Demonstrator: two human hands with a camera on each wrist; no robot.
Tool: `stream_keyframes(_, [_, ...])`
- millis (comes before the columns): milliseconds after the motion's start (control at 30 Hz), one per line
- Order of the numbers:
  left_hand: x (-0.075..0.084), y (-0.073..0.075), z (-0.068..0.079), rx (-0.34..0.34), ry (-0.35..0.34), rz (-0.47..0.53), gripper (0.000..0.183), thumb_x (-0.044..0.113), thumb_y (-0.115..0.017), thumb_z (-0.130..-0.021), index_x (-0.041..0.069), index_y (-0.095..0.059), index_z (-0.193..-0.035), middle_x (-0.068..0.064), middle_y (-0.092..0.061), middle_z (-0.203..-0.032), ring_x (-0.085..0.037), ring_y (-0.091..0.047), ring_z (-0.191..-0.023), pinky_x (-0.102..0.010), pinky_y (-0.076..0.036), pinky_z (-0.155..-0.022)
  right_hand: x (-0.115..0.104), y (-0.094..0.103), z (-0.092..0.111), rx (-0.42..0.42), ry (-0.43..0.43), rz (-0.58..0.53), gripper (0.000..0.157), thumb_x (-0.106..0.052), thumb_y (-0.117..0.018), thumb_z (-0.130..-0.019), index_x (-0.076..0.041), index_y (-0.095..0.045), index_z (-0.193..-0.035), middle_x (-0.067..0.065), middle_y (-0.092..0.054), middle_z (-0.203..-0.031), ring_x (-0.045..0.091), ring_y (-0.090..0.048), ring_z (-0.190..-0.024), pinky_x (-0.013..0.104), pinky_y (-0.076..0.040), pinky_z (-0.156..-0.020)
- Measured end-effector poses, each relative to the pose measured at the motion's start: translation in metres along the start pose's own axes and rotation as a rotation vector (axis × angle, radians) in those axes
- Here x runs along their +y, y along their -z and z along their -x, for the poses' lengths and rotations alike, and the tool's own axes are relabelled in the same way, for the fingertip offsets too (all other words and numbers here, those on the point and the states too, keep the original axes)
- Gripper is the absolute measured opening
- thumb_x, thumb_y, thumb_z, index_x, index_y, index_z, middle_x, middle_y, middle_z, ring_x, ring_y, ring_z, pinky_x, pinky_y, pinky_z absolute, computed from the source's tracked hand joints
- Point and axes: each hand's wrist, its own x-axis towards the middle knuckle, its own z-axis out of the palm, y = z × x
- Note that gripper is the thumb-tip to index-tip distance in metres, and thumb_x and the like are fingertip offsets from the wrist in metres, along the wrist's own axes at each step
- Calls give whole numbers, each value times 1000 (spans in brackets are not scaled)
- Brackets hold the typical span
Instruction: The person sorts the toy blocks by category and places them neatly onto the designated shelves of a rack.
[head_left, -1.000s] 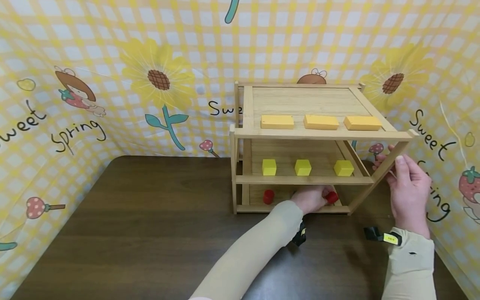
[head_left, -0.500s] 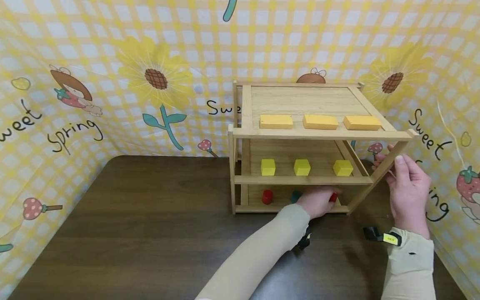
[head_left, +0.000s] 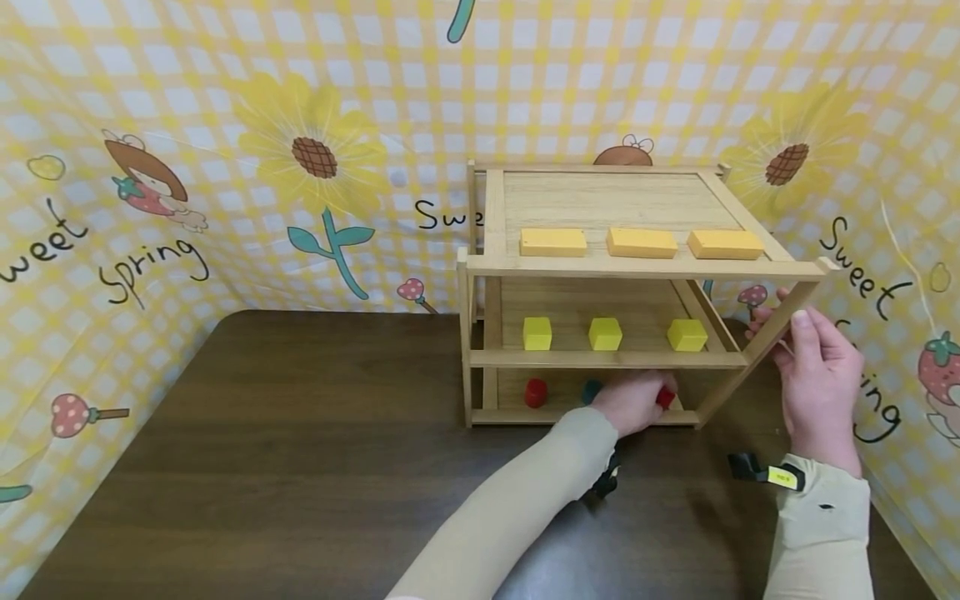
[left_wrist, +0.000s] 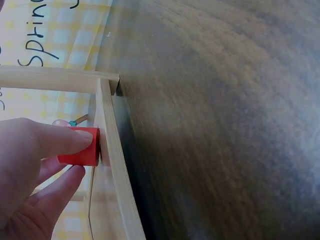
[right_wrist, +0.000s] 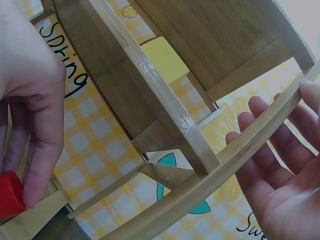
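Observation:
My left hand [head_left: 628,403] reaches into the bottom tier of a wooden three-tier shelf [head_left: 570,267]. Its thumb and fingers pinch a red cylinder block [left_wrist: 84,152] at the tier's right end, upright and close to the board in the left wrist view. My right hand [head_left: 823,379] holds the slanted front right post [head_left: 780,325], thumb in front and fingers behind it. On the same bottom tier stand another red cylinder block [head_left: 536,393] at the left and a blue block [head_left: 592,392], partly hidden by my left hand.
Yellow cubes [head_left: 605,334] line the middle tier, and orange-yellow rectangular blocks [head_left: 642,243] lie along the top tier's front. The shelf stands on a dark wooden table [head_left: 300,467]. Checked cloth [head_left: 420,100] surrounds the table at the back and sides.
My left hand has shifted slightly right with the red cylinder block, uncovering part of the blue block. The block looks more upright now. My right hand stays on the post.

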Motion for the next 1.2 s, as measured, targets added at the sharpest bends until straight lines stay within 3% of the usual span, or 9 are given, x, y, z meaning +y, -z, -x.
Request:
stream_keyframes(233, [-3,-2,2,4,13,1,41,12,-74,-95,24,-66,-133,10,-61,-131,-1,-56,-114,-14,-43,-94,1,-1,1,4,-20,16,41,-20,-64,-102,9,-63,-130,25,-69,-108,30,-66,-98,27,-56,-85])
stream_keyframes(567, [-6,-1,4,5,2,4,42,11,-74,-94,23,-66,-134,10,-62,-129,-1,-56,-110,-14,-44,-91,1,-2,0,8,-40,43,40,-21,-64,-102,8,-64,-130,20,-69,-110,30,-65,-101,25,-55,-86])
stream_keyframes(767, [-5,-1,10,51,-50,-47,43,22,-73,-96,25,-64,-138,14,-64,-128,3,-56,-104,-11,-43,-84,1,-1,1,1,-28,49,41,-22,-64,-102,8,-64,-131,22,-69,-109,29,-66,-100,26,-55,-86])
stream_keyframes(900, [-4,6,22,84,-97,-79,40,32,-70,-98,26,-65,-137,14,-67,-120,4,-57,-92,-12,-45,-76,2,0,1,0,-16,16,41,-20,-64,-102,10,-63,-130,22,-70,-107,29,-67,-99,27,-56,-86])
stream_keyframes(1000, [-5,14,36,104,-162,-100,40,36,-69,-98,23,-66,-136,12,-67,-121,3,-60,-93,-14,-48,-77,2,1,2,6,-15,5,41,-19,-64,-102,11,-63,-130,21,-71,-105,30,-67,-99,27,-56,-85])
stream_keyframes(1100, [-9,22,55,121,-237,-121,41,39,-68,-99,20,-66,-136,8,-64,-129,-3,-61,-109,-18,-48,-91,1,1,2,9,-17,4,41,-19,-64,-102,11,-63,-130,22,-71,-105,30,-67,-98,27,-56,-85])
stream_keyframes(1200, [-15,29,77,135,-290,-131,43,41,-67,-99,20,-65,-137,6,-61,-136,-8,-55,-124,-21,-39,-105,1,0,1,6,-14,6,41,-19,-64,-102,11,-63,-130,22,-71,-104,30,-67,-96,27,-57,-85])
